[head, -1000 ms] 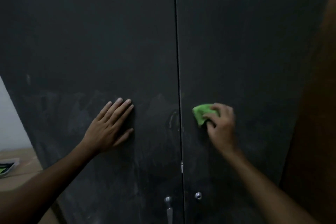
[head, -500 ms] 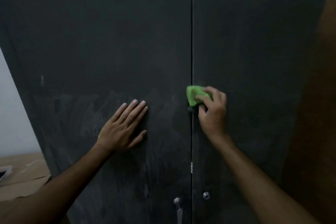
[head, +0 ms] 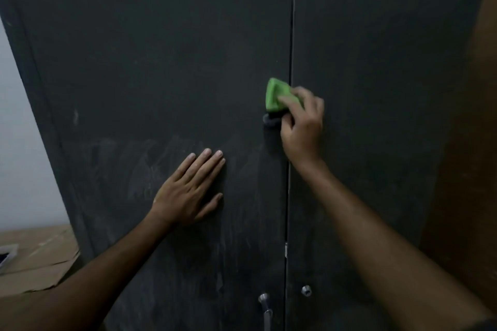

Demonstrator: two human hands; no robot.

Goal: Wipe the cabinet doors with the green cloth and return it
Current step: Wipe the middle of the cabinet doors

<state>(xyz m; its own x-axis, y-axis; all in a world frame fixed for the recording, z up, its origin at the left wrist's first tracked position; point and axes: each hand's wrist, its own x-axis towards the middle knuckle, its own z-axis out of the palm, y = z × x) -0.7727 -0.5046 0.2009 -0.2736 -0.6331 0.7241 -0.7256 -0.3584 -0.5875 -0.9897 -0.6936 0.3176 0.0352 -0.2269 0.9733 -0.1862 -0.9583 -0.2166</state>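
Two dark grey cabinet doors fill the view, the left door (head: 150,62) and the right door (head: 376,88), split by a thin vertical gap. My right hand (head: 302,126) presses a folded green cloth (head: 274,97) against the left door just left of the gap, above a dark fitting. My left hand (head: 191,191) lies flat on the left door, fingers spread and pointing up, holding nothing. Pale wipe smears show around the left hand.
A metal handle (head: 265,303) and a small round lock (head: 306,290) sit low near the gap. A brown wooden panel (head: 468,142) borders the right door. Flattened cardboard (head: 35,258) lies at lower left below a white wall (head: 21,142).
My right hand has carried the cloth up and leftwards, from the right door across the gap onto the left door's edge. My left hand has stayed flat on the left door.
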